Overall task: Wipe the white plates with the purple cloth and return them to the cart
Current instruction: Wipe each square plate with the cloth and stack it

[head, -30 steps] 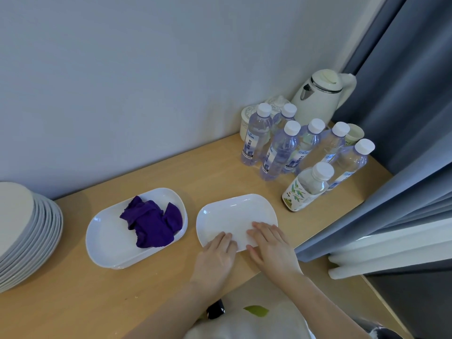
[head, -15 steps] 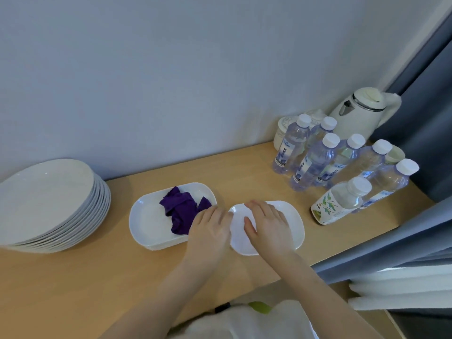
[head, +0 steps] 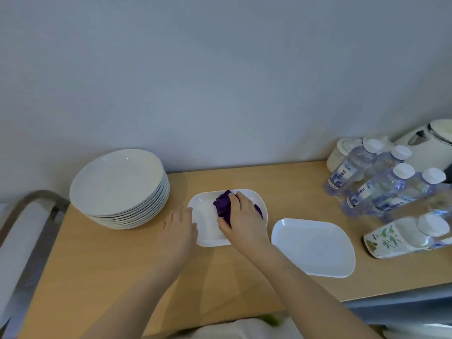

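Right hand [head: 241, 216] bunches the purple cloth [head: 223, 206], left hand [head: 179, 225] flat at the plate [head: 204, 231]: hard wipes could skid it.

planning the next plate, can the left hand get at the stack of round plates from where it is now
Probably yes: the left hand rests at the oblong plate rim, and only bare tabletop lies between it and the stack of round plates.

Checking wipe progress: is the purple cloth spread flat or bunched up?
Bunched. The purple cloth sits crumpled under the right hand on the white rounded-rectangular plate, folds bulging past the fingers.
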Available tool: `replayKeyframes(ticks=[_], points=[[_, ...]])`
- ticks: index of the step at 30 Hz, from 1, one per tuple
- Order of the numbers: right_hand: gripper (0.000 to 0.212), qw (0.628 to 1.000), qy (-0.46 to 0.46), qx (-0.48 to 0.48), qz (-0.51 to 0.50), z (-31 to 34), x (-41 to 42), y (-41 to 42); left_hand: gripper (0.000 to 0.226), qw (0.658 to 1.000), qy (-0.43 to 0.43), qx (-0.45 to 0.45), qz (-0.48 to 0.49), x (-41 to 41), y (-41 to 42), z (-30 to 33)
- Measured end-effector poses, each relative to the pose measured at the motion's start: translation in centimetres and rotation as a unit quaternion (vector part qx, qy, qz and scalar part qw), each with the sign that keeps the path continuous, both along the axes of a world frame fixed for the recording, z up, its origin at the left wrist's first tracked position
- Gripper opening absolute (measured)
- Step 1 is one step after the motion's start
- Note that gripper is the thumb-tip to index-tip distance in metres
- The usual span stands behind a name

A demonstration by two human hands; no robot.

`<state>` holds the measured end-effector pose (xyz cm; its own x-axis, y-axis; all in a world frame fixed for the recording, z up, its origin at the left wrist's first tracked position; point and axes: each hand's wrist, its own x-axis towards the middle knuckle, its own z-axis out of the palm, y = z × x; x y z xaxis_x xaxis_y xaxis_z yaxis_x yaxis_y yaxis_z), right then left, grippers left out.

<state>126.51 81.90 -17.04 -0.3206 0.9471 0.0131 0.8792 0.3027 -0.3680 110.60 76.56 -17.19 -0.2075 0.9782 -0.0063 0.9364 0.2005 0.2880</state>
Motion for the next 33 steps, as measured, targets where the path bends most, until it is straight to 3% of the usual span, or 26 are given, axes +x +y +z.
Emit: replayKeyframes(ticks=[5, 10, 17, 23, 27, 33], points=[[0.070, 0.998, -0.061, -0.015, 0.003, -0.9, -1.2, 0.3, 0.074, 0.986, -0.110, -0.102, -0.071, -2.2, 0.5, -1.3], [0.064, 0.997, -0.060, -0.016, -0.043, -1.5, -0.9, 0.9, 0.098, 0.976, -0.167, -0.096, -0.106, -3.4, 1.0, -2.4], [0.054, 0.991, 0.031, -0.059, -0.113, -0.8, -2.1, 3.1, 0.112, 0.954, -0.259, -0.100, -0.113, -4.6, 1.8, -3.2], [0.036, 0.998, 0.030, -0.047, -0.031, -0.2, -5.6, 3.0, 0.103, 0.932, -0.331, -0.015, -0.148, -4.3, 2.2, -1.9], [0.039, 0.998, 0.001, -0.021, 0.052, -0.5, -7.7, 1.0, 0.122, 0.943, -0.307, -0.040, -0.123, -4.3, 2.4, -2.7], [0.040, 0.994, -0.043, 0.026, 0.093, 0.2, -5.8, -1.6, 0.124, 0.963, -0.228, -0.038, -0.139, -4.6, 2.3, -3.1]])
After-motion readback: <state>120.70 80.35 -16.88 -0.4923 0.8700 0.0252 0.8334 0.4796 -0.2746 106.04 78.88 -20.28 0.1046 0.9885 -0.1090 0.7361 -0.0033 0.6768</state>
